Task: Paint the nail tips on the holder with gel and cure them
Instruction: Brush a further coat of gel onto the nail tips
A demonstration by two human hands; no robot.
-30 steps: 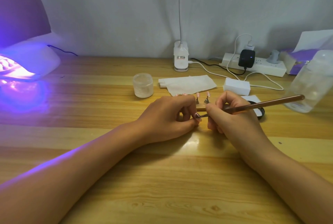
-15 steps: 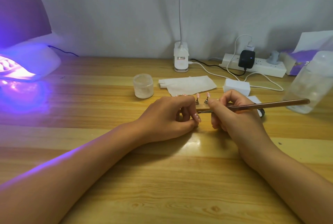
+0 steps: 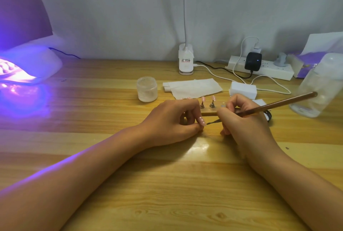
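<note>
The wooden table (image 3: pixel 167 184) filled the lower two thirds of the frame, with both forearms reaching in from the bottom corners toward its centre. At the upper left a white curing lamp (image 3: pixel 31 63) glowed violet and cast purple light over the boards. A clear bottle (image 3: pixel 321 89) stood tilted at the right edge, and a white power strip (image 3: pixel 269 69) lay against the wall at the upper right. Folded wipes (image 3: pixel 193 87) and a small frosted jar (image 3: pixel 147 89) sat just above centre.

The left hand (image 3: pixel 172 121) rested on the table at centre, its fingers curled and pinching a pink dotted nail tip (image 3: pixel 202 121) against the thumb. The right hand (image 3: pixel 245 124), just right of it, gripped a brown brush (image 3: pixel 278 103) like a pen. The handle slanted toward the upper right, and the dark bristles lay just beside the pinched tip.

The wooden holder (image 3: pixel 210 113) lay directly behind the two hands, partly hidden by them. Pink nail tips (image 3: pixel 203 99) stood upright on its small stands.
</note>
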